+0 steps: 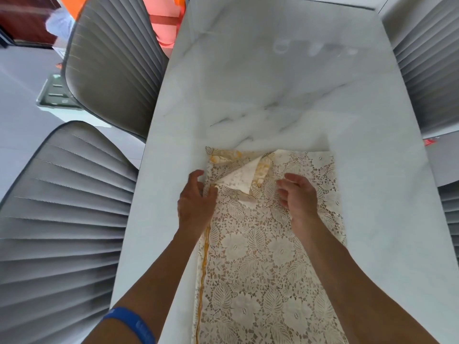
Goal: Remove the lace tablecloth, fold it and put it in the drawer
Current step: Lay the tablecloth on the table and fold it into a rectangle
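Observation:
The cream lace tablecloth [268, 256] lies folded into a long strip on the white marble table [273, 83], running from the near edge to mid-table. Its far left corner [242, 178] is turned back, showing a plain cream lining and a yellow trim. My left hand [196, 202] rests on the strip's left edge, thumb and fingers pinching the cloth just beside the turned corner. My right hand [298, 197] hovers over the cloth right of that corner, fingers curled and apart, holding nothing. No drawer is in view.
Two grey pleated chairs [62, 219] stand close along the table's left side, and others [429, 70] along the right. An orange object [164, 26] sits beyond the table's far left corner. A small grey-green box [56, 95] lies on the floor at left.

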